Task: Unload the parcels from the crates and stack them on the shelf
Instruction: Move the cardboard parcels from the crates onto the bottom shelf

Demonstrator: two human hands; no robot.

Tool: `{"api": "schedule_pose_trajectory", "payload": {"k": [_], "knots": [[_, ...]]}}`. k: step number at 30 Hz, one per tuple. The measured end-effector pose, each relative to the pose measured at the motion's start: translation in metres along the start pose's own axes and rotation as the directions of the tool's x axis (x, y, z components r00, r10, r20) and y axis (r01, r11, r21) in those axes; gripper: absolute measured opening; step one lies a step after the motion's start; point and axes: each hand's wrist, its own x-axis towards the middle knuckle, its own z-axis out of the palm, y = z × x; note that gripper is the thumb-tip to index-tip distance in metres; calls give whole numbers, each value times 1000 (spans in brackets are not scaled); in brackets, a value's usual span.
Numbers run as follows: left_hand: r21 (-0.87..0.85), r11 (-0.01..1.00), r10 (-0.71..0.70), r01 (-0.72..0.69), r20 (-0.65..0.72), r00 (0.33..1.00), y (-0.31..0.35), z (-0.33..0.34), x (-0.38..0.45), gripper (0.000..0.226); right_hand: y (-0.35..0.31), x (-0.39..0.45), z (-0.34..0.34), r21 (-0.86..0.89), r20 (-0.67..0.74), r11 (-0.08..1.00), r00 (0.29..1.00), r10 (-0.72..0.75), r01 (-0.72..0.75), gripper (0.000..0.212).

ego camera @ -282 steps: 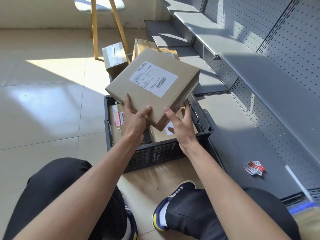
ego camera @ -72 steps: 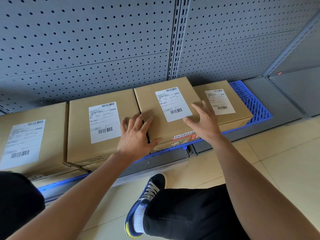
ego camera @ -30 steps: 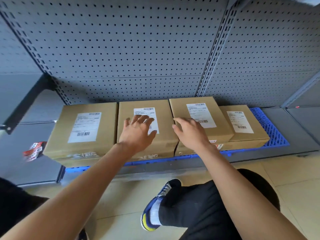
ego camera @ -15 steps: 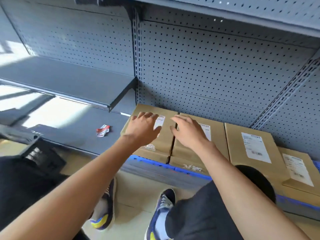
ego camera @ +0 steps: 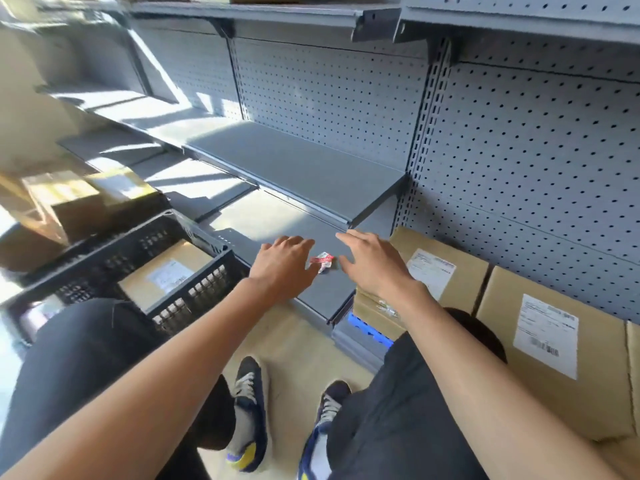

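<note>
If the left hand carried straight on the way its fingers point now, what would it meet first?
Probably the bare grey shelf deck ahead, though depth is unclear. The left hand points up and right; the red-and-white scrap lies just right of that line.

Hard sunlight pours in from the left, blowing out white patches across the gray shelf boards and the floor at the left edge, while the pegboard back panel on the right sits in even, cooler shade. Motion blur smears the left side, so the stacked boxes beyond the black crate are soft and streaky. The wide lens bends the shelf uprights and stretches both forearms toward the bottom corners.
</note>
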Motion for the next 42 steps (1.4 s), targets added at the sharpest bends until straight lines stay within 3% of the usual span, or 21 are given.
{"api": "schedule_pose_trajectory", "payload": {"k": [11, 20, 30, 35, 42], "knots": [[-77, 958, -277, 276, -9, 961, -134, 0, -55, 52, -123, 74, 57, 14, 156, 971, 959, -238, 239, 48], [-116, 828, -553, 548, -7, 833, -247, -2, -144, 54, -261, 99, 105, 66, 234, 893, 863, -448, 445, 45], [-212, 673, -711, 708, 76, 699, -324, 31, -196, 44, -351, 131, 165, 137, 369, 886, 807, -461, 444, 49], [-120, 614, -765, 780, 152, 626, -369, 59, -202, 43, -375, 142, 222, 183, 462, 874, 746, -480, 449, 55], [-10, 614, -773, 789, 197, 604, -421, 99, -208, 43, -422, 156, 304, 253, 510, 841, 673, -536, 478, 59]]}}
